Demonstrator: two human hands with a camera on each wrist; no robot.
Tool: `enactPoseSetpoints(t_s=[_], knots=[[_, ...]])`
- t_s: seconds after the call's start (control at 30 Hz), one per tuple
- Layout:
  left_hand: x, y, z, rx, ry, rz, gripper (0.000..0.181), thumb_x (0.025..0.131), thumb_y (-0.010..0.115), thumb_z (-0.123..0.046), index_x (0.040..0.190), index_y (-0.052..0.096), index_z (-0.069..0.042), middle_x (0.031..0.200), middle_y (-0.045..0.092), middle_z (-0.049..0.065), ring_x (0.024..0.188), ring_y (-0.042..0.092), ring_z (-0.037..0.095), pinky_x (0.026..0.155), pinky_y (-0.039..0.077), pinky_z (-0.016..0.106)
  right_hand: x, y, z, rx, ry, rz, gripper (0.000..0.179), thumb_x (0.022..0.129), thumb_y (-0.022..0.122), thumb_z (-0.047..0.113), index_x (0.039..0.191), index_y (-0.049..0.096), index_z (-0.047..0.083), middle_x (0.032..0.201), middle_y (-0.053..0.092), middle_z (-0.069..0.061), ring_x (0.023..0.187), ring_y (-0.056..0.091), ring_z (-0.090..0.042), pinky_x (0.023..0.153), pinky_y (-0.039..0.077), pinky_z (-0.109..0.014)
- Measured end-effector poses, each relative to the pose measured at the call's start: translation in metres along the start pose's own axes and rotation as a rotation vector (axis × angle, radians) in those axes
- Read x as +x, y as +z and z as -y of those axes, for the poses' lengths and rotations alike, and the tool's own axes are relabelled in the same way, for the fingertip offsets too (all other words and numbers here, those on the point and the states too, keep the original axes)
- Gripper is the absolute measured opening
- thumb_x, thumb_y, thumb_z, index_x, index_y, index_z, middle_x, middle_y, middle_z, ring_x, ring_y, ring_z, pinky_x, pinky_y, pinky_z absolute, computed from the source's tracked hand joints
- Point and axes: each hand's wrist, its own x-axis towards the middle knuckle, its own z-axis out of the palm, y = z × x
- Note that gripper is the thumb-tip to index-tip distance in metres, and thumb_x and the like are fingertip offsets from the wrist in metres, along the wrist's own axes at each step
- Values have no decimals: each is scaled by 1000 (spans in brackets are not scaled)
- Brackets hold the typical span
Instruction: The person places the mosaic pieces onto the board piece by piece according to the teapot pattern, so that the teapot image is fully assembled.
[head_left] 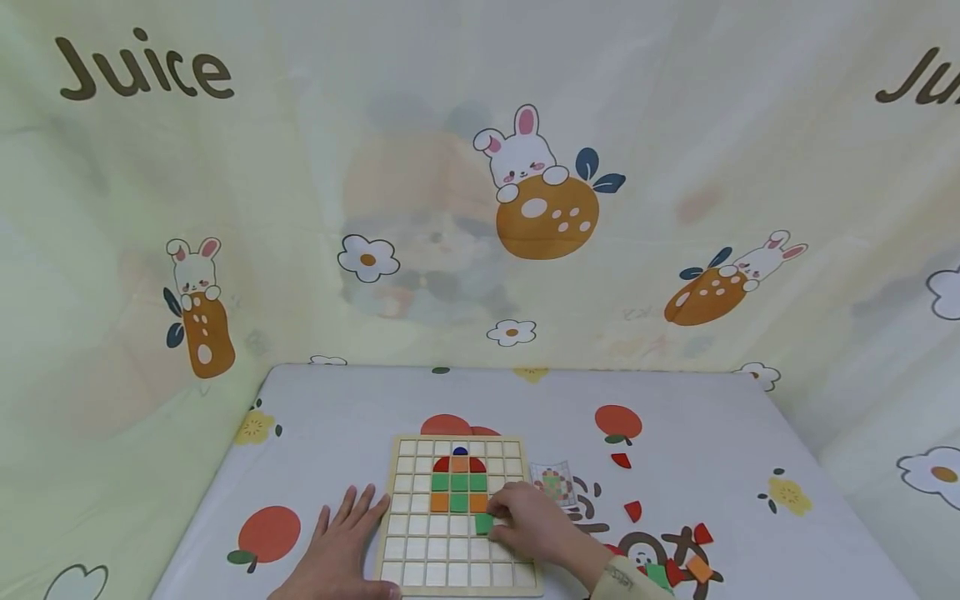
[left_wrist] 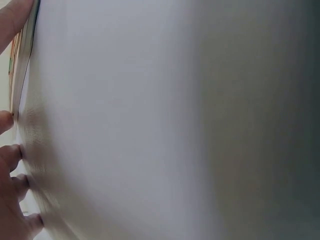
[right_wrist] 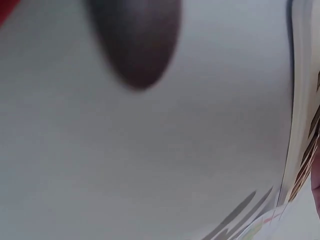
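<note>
A wooden grid board (head_left: 395,500) lies on the table in the head view. In its upper middle sit a blue half-round piece (head_left: 460,451), red quarter-round pieces (head_left: 441,466), and orange and green square tiles (head_left: 458,482). My right hand (head_left: 536,525) pinches a green square tile (head_left: 483,524) between thumb and fingers, just below the right-hand orange tile (head_left: 477,503). Spread along the board's left side, my left hand (head_left: 337,546) has its fingertips at the frame and its thumb by the lower edge. The left wrist view catches those fingers (left_wrist: 12,155) at the border.
A small picture card (head_left: 552,483) lies right of the board. Farther right are loose red pieces (head_left: 633,511), an orange tile (head_left: 700,568) and a green tile (head_left: 658,575), partly beside my right sleeve. A printed curtain (head_left: 420,333) hangs behind the table.
</note>
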Motion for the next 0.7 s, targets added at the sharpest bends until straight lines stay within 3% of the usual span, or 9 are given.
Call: enactPoseSetpoints(t_s=[0.2, 0.7], knots=[[1, 1, 0, 20, -24, 4, 132, 51, 81, -81, 158, 39, -15, 168, 30, 13, 158, 12, 43, 122, 7, 75, 3, 4, 5, -39, -25, -1, 19, 85, 83, 24, 98, 76, 13, 87, 65, 9, 79, 49, -2, 73, 53, -26], [1, -1, -2, 17, -18, 5, 130, 53, 82, -78, 158, 40, -15, 168, 29, 13, 158, 12, 44, 122, 7, 76, 6, 7, 8, -45, 35, 12, 22, 84, 85, 27, 97, 76, 12, 84, 62, 10, 75, 46, -3, 68, 48, -23]])
